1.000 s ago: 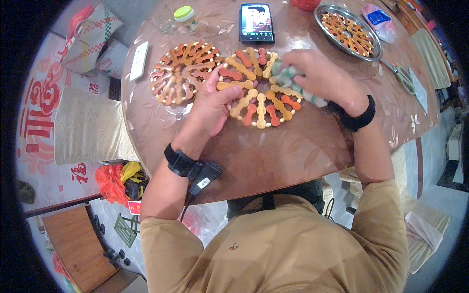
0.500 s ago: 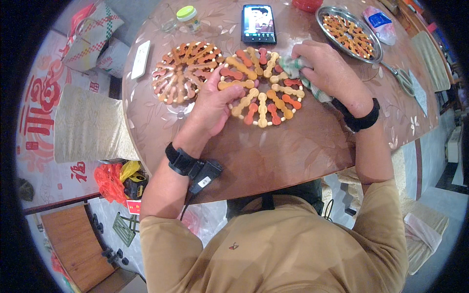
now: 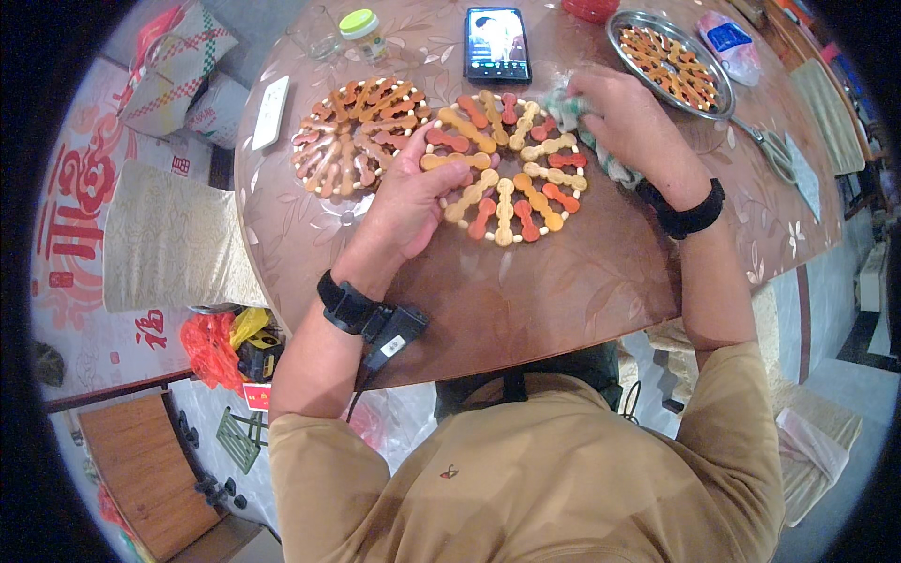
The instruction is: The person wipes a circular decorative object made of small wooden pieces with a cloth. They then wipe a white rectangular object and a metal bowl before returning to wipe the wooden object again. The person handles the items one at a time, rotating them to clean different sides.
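A round wooden trivet (image 3: pixel 504 202), built of light, tan and red-orange bone-shaped pieces with pale beads round its rim, is held above the table by its left side. My left hand (image 3: pixel 413 192) grips it, thumb on top and fingers beneath. At its upper right edge, my right hand (image 3: pixel 624 122) is closed on a green-and-white cloth (image 3: pixel 610 159), part of which hangs below the fingers. Just left of the held trivet, a second similar trivet (image 3: pixel 347 141) in brown and orange lies on the table.
The round brown table (image 3: pixel 554 310) carries a phone (image 3: pixel 496 47) with a lit screen, a jar with a yellow-green lid (image 3: pixel 361 33), and a white oblong dish (image 3: pixel 270 113). At far right are a metal tray (image 3: pixel 723 114) with another trivet, scissors (image 3: pixel 777 155) and a plastic packet (image 3: pixel 730 49).
My right hand with the cloth has shifted slightly up and right along the trivet's edge, uncovering more beads. My left hand and the trivet have barely moved. The phone picture differs.
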